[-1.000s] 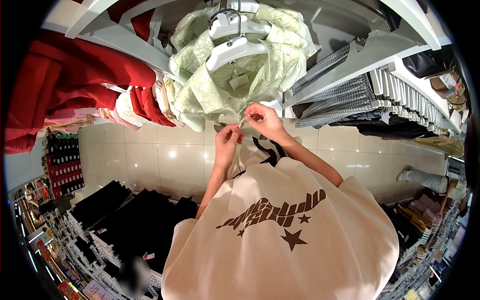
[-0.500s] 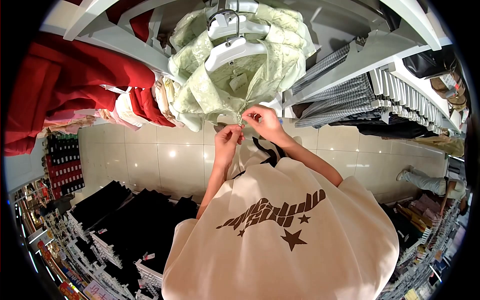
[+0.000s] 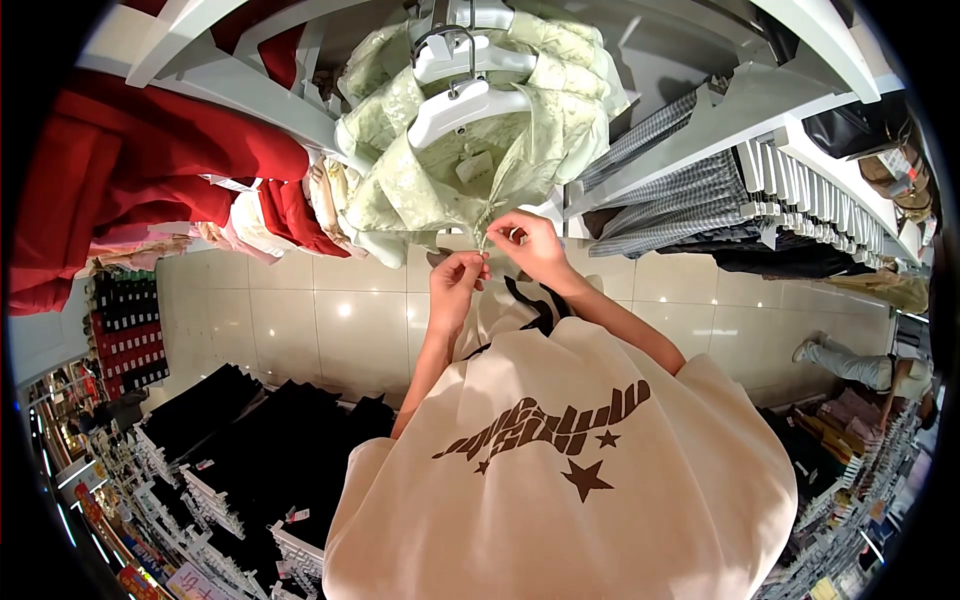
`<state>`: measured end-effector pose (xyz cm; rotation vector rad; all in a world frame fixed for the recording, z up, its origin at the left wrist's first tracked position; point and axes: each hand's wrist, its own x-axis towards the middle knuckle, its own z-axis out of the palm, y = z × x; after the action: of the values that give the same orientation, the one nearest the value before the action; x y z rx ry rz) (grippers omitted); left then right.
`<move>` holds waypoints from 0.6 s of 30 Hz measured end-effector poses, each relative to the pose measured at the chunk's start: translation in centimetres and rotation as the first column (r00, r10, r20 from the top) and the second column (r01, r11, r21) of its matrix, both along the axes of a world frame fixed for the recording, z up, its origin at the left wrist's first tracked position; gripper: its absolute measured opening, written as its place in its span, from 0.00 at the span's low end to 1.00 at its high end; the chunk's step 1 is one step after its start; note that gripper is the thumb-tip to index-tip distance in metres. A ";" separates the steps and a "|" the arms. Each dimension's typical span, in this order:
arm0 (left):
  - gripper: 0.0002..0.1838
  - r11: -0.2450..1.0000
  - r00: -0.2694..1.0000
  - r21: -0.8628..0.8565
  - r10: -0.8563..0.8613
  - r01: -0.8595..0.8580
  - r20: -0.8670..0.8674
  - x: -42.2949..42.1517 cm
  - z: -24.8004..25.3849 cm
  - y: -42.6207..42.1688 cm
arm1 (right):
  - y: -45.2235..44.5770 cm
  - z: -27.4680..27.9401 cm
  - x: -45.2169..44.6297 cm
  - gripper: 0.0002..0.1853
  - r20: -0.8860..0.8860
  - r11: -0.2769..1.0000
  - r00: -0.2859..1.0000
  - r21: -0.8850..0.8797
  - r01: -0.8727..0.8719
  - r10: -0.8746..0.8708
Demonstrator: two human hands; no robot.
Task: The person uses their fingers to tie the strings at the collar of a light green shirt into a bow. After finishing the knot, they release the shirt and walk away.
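A pale green patterned shirt (image 3: 400, 190) hangs in front of me on a white hanger (image 3: 468, 108), with similar green garments on hangers behind it. Its collar is spread, and a white tag (image 3: 475, 167) shows inside the neck. My right hand (image 3: 530, 243) pinches the front edge of the shirt below the collar. Just lower and to the left, my left hand (image 3: 458, 285) is closed, thumb and fingertips together on the same front edge. Any button or fastening between the fingertips is too small to make out.
Red garments (image 3: 150, 160) hang at the left. Checked grey clothes (image 3: 680, 200) hang on a rack at the right, with bags (image 3: 880, 150) above. Black trousers (image 3: 280, 440) on hangers stand behind me at lower left. A person (image 3: 850, 362) is at far right on the tiled floor (image 3: 360, 330).
Both hands keep nearly the same pinch on the shirt's front edge. The view has shifted very slightly; nothing else visibly differs.
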<state>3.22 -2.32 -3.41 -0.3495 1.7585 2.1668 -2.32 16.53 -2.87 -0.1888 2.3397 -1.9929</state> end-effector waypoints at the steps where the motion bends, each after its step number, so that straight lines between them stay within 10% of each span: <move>1: 0.12 1.000 1.000 -0.002 -0.005 0.005 0.000 0.0 -0.2 0.0 | 0.1 0.0 0.0 0.05 0.000 1.000 1.000 0.000 0.000 0.000; 13: 0.18 0.989 0.989 0.048 0.135 -0.138 0.062 -0.2 -0.2 0.6 | 1.1 -1.6 0.7 0.10 0.100 0.969 0.965 0.019 -0.247 0.244; 18: 0.22 0.983 0.978 -0.037 0.182 -0.179 0.100 0.5 -1.5 -0.5 | 2.8 -4.9 1.5 0.18 0.170 0.783 0.853 0.340 -0.521 0.494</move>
<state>3.76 -2.85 -4.90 -0.6395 1.7619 2.2034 -0.78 19.32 -7.78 -0.6370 2.2474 -1.2559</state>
